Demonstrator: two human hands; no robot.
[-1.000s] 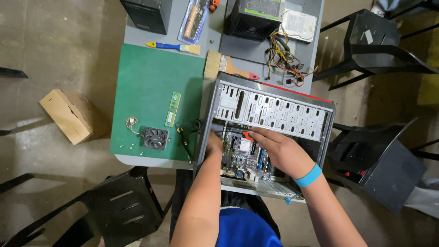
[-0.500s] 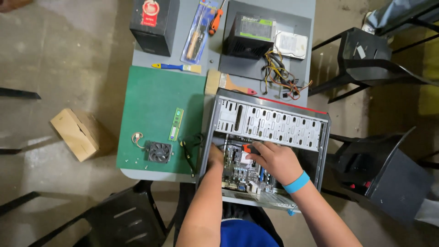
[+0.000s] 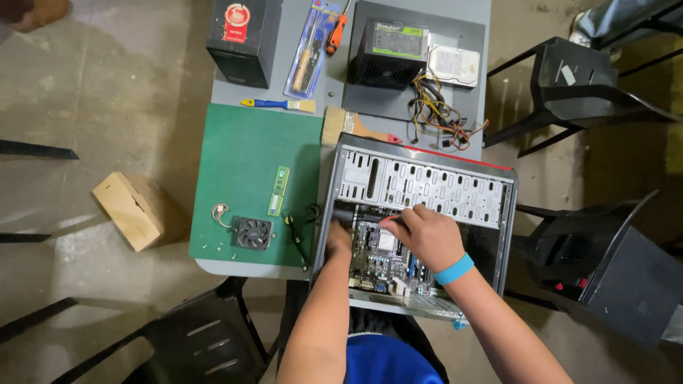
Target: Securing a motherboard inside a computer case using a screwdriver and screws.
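Grey table (image 3: 235,99) on bare concrete floor (image 3: 107,107), black chairs (image 3: 583,78) around.
Beside green mat (image 3: 242,163), open grey computer case (image 3: 427,181): right hand (image 3: 423,235) curled inside, left hand (image 3: 339,242) grip unclear.

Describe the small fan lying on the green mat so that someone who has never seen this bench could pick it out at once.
Start at the green mat covering the left part of the grey table, beside the open computer case. Near the mat's lower edge lies the cooling fan. It is square, black and flat with round blades, unlike the slim green memory stick just above it.

Green mat (image 3: 242,163); blue wristband (image 3: 453,269); seemingly grey case (image 3: 427,188).
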